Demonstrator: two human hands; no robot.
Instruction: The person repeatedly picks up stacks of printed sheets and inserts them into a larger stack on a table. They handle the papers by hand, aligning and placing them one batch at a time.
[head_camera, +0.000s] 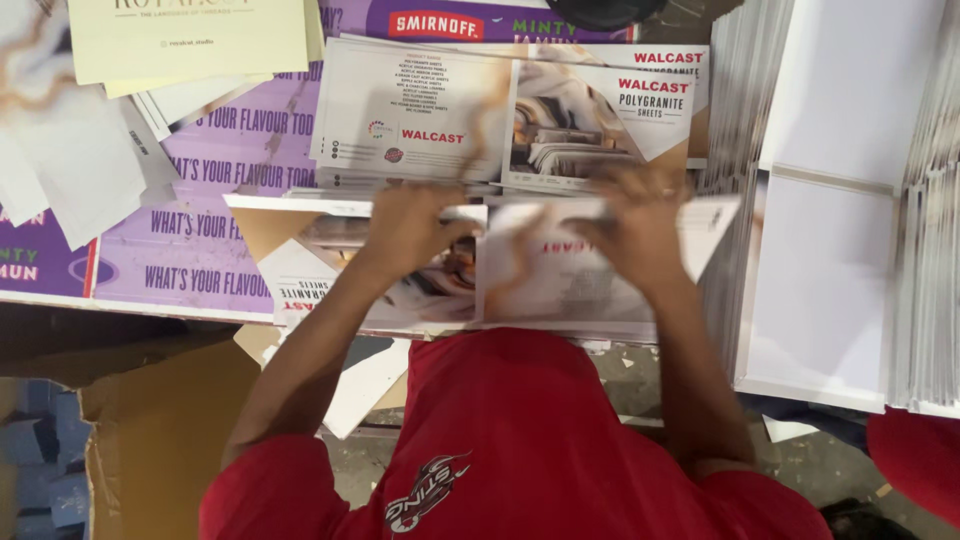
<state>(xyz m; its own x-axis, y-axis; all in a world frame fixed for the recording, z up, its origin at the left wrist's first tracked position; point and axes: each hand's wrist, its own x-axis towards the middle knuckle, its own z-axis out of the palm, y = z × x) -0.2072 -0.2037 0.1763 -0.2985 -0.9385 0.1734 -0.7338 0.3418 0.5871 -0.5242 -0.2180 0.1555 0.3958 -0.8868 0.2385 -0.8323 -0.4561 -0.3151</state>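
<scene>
We are looking straight down over a red shirt (520, 440) at both hands, and both are pressing on one printed sheet (560, 275) that is lying right in front of the body. The left hand (410, 228) is curling over the sheet's far edge on the left half, fingers bent and gripping the paper, while the right hand (640, 225) is doing the same on the right half, though it is blurring too much for us to count fingers. The sheet's long axis is running left to right across us, so the two hands are sitting side by side along that far edge, neither one clearly nearer; the near edge is lying just at the chest. A fold line seems to be running down the middle between the hands, splitting the sheet into two panels. Just beyond the hands, touching or nearly touching that far edge, we are seeing a stack of similar printed sheets (500, 115), also lying crosswise. Underneath everything, a purple poster (200, 250) is covering the surface. Off to the right, well clear of the right hand, tall stacks of white board (830, 250) are standing by, and loose cream papers (185, 40) are lying at the far left.
</scene>
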